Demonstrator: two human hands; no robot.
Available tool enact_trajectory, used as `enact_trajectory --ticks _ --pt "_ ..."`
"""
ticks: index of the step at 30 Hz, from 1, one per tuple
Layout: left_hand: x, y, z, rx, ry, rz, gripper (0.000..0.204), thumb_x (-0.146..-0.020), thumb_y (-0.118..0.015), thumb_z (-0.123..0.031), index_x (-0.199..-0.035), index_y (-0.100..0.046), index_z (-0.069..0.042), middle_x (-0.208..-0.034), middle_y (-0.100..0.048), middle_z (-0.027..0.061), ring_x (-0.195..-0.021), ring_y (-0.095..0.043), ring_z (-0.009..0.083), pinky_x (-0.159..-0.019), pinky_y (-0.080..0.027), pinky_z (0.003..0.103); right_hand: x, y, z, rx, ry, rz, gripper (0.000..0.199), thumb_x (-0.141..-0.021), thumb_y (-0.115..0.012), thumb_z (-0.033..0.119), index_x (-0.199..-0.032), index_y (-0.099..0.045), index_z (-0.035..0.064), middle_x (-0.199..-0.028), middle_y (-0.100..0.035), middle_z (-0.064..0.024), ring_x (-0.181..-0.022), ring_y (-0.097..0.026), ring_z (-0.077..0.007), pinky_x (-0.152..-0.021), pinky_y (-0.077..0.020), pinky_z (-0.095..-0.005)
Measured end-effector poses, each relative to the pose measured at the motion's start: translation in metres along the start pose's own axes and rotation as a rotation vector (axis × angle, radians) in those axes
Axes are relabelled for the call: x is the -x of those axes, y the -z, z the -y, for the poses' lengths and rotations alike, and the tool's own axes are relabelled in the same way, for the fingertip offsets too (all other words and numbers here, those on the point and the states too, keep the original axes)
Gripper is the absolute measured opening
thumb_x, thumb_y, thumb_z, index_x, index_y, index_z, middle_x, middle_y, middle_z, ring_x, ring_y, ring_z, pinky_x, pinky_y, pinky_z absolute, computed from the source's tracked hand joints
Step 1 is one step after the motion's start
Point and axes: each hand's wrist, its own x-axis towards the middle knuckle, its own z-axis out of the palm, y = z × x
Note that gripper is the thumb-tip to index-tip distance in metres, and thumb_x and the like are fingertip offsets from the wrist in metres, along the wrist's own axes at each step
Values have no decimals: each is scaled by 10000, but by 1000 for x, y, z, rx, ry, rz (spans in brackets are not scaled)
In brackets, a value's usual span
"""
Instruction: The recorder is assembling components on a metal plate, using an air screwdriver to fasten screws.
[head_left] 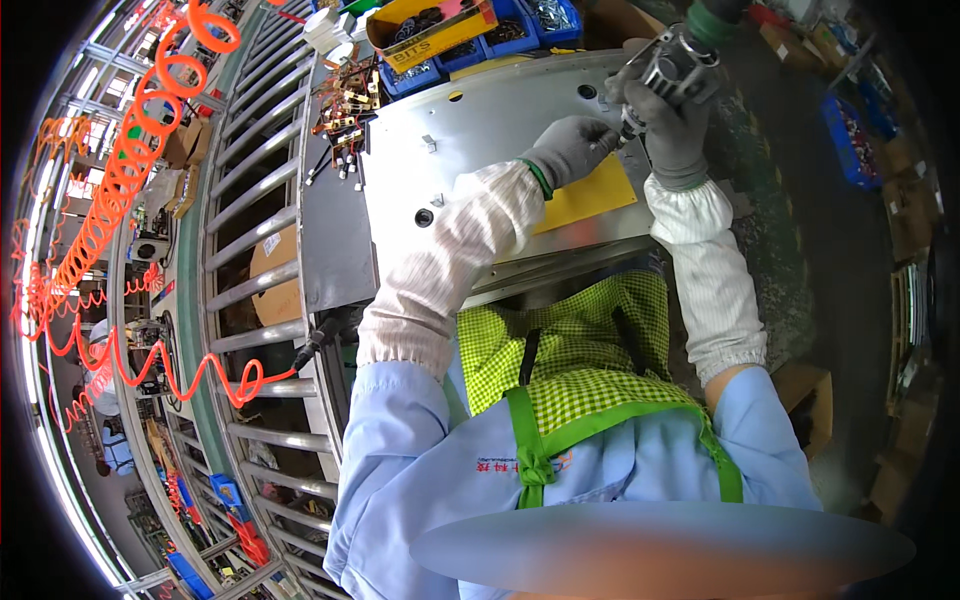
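Observation:
My right hand (668, 125), in a grey glove, is wrapped round a silver power screwdriver (682, 65) with a green upper part, held above a large light-grey sheet-metal panel (480, 110). The tool's tip points down toward the fingers of my left hand (575, 150), also gloved in grey. Those fingers are pinched together beside the tip, and whatever they hold is too small to make out. Under my left hand a yellow sheet (590, 200) lies on the panel near its front edge. Round holes and small raised tabs show on the panel.
Blue bins (548, 18) of small hardware and a yellow box (430, 35) stand behind the panel. Wire connectors (345, 105) lie heaped at its left. Farther left run a roller conveyor (265, 185) and coiled orange air hoses (120, 170). Cardboard boxes (805, 400) stand at right.

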Motion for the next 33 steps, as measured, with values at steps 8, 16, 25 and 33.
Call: enact_trajectory --ticks 8,16,25,33 --pt "-4 -11 15 -50 -36 -34 258 -928 -571 -271 -1010 -695 -61 -895 -696 159 -821 -655 317 -755 -507 381 8 6 -19 -61 -56 -50 357 -813 -590 27 -1160 -542 -41 -826 -653 -85 -726 -646 -178 -742 -555 -347" --pt "24 5 1 -399 -55 -186 206 -898 -551 -269 -924 -604 -71 -791 -680 141 -791 -662 338 -680 -501 450 18 3 -8 -4 -104 8 265 -794 -581 13 -1052 -529 -7 -821 -644 -86 -720 -622 -162 -698 -530 -319" --pt "70 -14 -37 -658 52 16 273 -907 -553 -286 -996 -510 -31 -729 -681 136 -690 -674 350 -603 -502 488 43 2 19 -409 -388 -122 363 -761 -588 -39 -1117 -524 -9 -866 -599 -82 -822 -596 -161 -831 -508 -344" --pt "53 -34 -48 -636 36 26 344 -915 -549 -336 -1056 -527 -23 -780 -685 154 -727 -676 347 -641 -512 473 36 24 23 11 -150 18 433 -805 -586 50 -1217 -491 -49 -822 -633 -114 -729 -623 -192 -789 -555 -402"
